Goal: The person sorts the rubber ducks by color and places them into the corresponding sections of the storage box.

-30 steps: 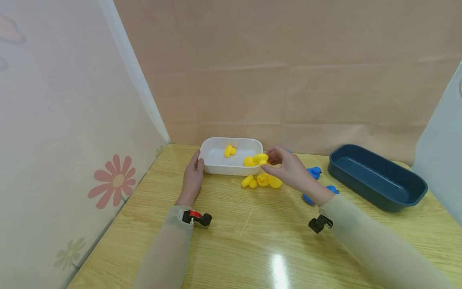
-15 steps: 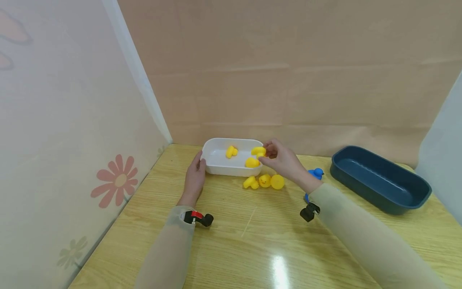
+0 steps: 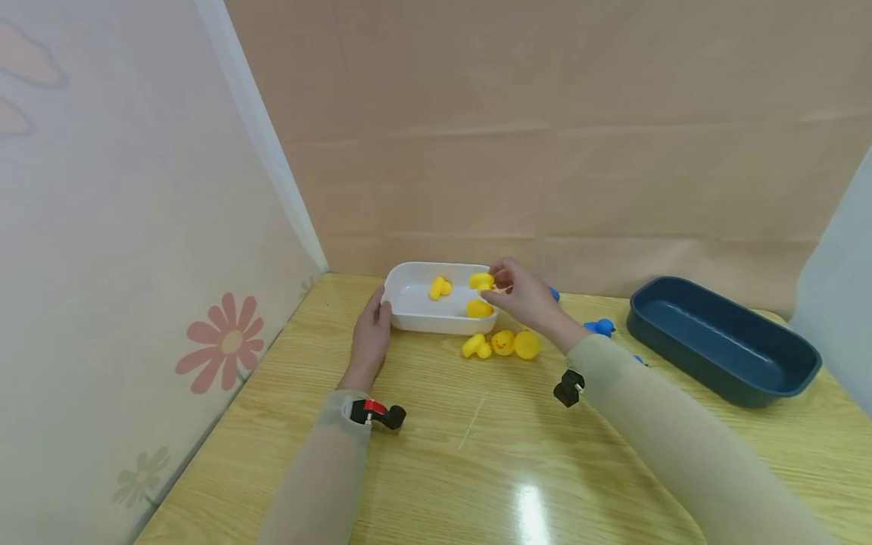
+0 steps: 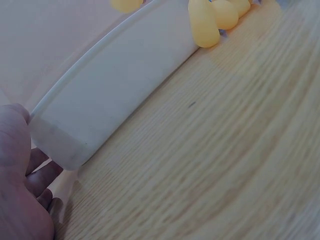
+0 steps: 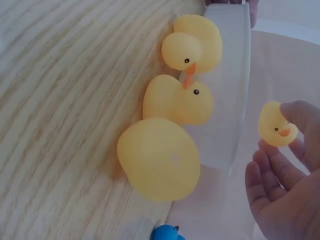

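Observation:
In the head view my right hand (image 3: 521, 294) pinches a yellow rubber duck (image 3: 481, 281) over the right end of a white plastic tub (image 3: 436, 324). The right wrist view shows that duck (image 5: 272, 122) between thumb and fingers, its beak visible. My left hand (image 3: 372, 333) holds the tub's left end, thumb near the rim and fingers around the corner in the left wrist view. Inside the tub lie two yellow ducks, one toward the middle (image 3: 440, 288) and one at the right (image 3: 480, 308). Three more ducks (image 3: 502, 343) lie in a row along its front wall.
To the right stands a dark blue tub (image 3: 722, 341). Several blue ducks, one (image 3: 602, 327) near that tub, lie partly hidden behind the right arm. Brown paper (image 3: 545, 189) rises behind the wooden table (image 3: 436, 454), and a flowered wall (image 3: 150, 265) borders the left.
My right hand has moved left and slightly back with its duck, from the tub's right rim to over the tub's inside. The left hand stays at the tub's end.

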`<state>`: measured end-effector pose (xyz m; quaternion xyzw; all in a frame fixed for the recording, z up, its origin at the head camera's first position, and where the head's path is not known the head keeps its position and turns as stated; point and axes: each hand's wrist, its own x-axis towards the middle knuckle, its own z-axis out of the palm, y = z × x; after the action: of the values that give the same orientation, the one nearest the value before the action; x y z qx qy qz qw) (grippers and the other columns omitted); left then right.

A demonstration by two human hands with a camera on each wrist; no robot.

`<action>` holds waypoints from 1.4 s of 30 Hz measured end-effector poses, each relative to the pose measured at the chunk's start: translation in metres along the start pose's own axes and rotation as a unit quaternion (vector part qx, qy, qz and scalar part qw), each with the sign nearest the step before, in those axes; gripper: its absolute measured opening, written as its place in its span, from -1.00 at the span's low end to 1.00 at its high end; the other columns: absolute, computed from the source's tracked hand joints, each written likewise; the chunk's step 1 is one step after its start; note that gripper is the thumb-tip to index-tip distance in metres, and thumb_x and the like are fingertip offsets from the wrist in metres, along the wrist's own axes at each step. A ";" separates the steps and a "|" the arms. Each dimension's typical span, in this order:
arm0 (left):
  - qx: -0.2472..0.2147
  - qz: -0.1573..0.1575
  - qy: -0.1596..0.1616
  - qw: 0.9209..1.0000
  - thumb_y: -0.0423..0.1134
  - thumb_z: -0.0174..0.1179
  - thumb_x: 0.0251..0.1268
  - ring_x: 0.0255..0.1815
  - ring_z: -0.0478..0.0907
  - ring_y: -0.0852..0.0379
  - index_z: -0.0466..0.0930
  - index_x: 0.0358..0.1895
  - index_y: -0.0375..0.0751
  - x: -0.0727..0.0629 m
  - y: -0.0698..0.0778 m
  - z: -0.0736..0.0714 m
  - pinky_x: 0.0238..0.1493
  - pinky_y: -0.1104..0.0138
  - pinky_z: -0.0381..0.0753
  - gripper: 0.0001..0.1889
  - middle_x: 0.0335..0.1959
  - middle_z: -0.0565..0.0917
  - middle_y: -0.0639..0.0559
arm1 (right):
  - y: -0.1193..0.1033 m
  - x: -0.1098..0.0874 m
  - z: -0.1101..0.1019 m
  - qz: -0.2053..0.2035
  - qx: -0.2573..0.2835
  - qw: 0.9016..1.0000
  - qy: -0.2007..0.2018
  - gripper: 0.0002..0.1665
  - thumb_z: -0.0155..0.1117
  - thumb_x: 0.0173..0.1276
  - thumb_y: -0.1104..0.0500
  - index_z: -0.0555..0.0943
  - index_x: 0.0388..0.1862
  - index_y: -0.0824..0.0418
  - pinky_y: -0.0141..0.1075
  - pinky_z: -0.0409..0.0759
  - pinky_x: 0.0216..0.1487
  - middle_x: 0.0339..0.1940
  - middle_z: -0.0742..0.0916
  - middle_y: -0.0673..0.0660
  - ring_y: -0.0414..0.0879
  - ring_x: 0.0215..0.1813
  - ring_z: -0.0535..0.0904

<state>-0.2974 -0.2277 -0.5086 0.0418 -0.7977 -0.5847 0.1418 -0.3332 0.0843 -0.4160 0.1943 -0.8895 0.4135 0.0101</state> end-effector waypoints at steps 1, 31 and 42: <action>0.001 -0.001 0.000 1.000 -0.03 -0.12 0.88 0.74 0.22 -0.04 0.19 0.80 -0.06 0.000 0.000 0.000 0.70 0.05 0.25 -0.40 0.76 0.29 -0.02 | 0.000 0.001 0.001 0.003 -0.001 1.000 -0.001 -0.45 0.48 0.60 0.04 0.51 0.39 0.20 0.13 0.59 0.43 0.38 0.68 0.34 0.24 0.35 0.61; 0.008 -0.007 -0.006 1.000 0.03 -0.12 0.88 0.75 0.21 -0.02 0.17 0.81 -0.02 -0.004 0.002 0.002 0.70 0.07 0.25 -0.39 0.76 0.28 0.00 | 0.007 0.008 0.005 0.047 -0.003 0.999 -0.009 -0.23 0.39 0.68 -0.03 0.35 0.71 0.12 0.21 0.54 0.50 0.55 0.60 0.27 0.26 0.58 0.46; 0.025 -0.005 -0.006 1.000 0.04 -0.14 0.88 0.75 0.21 -0.04 0.17 0.81 -0.03 0.002 0.004 0.003 0.71 0.04 0.23 -0.38 0.75 0.30 -0.02 | 0.008 -0.014 -0.013 0.022 -0.017 1.000 0.006 -0.18 0.46 0.63 -0.04 0.38 0.72 0.11 0.23 0.51 0.52 0.50 0.62 0.26 0.25 0.53 0.51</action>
<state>-0.2993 -0.2238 -0.5055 0.0456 -0.8129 -0.5652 0.1327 -0.3244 0.1029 -0.4160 0.1717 -0.9002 0.4000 0.0094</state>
